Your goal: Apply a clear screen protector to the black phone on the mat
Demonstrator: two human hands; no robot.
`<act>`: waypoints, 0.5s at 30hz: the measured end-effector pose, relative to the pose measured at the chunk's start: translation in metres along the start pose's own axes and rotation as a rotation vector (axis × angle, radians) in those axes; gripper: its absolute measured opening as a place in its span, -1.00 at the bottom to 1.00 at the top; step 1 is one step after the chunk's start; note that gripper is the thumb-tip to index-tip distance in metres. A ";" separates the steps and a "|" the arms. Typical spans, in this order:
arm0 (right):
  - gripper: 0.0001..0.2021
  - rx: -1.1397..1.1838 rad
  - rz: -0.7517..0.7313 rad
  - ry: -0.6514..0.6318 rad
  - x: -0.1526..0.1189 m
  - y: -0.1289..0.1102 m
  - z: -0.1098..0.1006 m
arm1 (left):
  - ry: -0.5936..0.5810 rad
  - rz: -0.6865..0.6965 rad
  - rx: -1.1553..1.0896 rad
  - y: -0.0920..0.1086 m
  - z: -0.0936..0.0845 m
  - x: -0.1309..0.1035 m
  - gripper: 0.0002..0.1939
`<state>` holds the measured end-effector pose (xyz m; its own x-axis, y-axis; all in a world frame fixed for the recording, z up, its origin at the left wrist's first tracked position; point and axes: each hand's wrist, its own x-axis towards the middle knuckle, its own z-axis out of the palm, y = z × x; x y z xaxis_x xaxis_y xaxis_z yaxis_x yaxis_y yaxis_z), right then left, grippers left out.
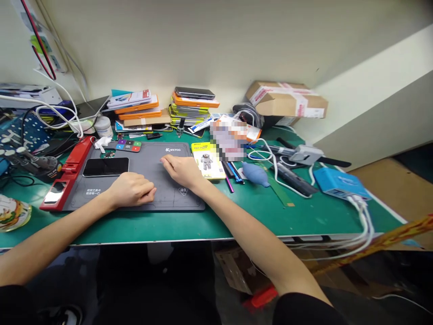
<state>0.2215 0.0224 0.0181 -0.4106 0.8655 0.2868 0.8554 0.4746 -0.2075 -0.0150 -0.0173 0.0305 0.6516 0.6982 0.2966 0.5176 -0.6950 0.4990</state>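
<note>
My left hand (133, 189) rests in a loose fist on the grey work mat (154, 171), just below and right of a black-screened smartphone (106, 167). My right hand (182, 170) is also closed, fingers curled, over the mat's right part. Nothing shows in either hand. Beside the right hand lies a yellow battery box (207, 161) with an astronaut picture. The phone lies flat on the mat, apart from both hands.
A red holder (69, 174) runs along the mat's left edge. Stacked cases (194, 106) and a cardboard box (287, 99) stand along the wall. To the right are a blue air blower (256, 174), a blue charger (341, 183) and cables. A drink cup (13, 213) stands at far left.
</note>
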 end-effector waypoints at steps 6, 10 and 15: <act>-0.57 -0.006 0.006 -0.102 0.000 0.000 0.007 | 0.004 -0.102 0.427 -0.023 -0.035 -0.016 -0.67; -0.58 0.023 -0.015 -0.132 -0.003 0.002 0.009 | -0.036 -0.308 0.625 -0.041 -0.056 -0.048 -0.36; -0.57 0.021 -0.022 -0.140 -0.004 0.003 0.010 | -0.090 -0.397 0.642 -0.053 -0.069 -0.069 -0.21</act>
<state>0.2228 0.0222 0.0074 -0.4708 0.8679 0.1585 0.8393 0.4960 -0.2225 -0.1257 -0.0166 0.0402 0.3771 0.9193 0.1122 0.9260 -0.3768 -0.0252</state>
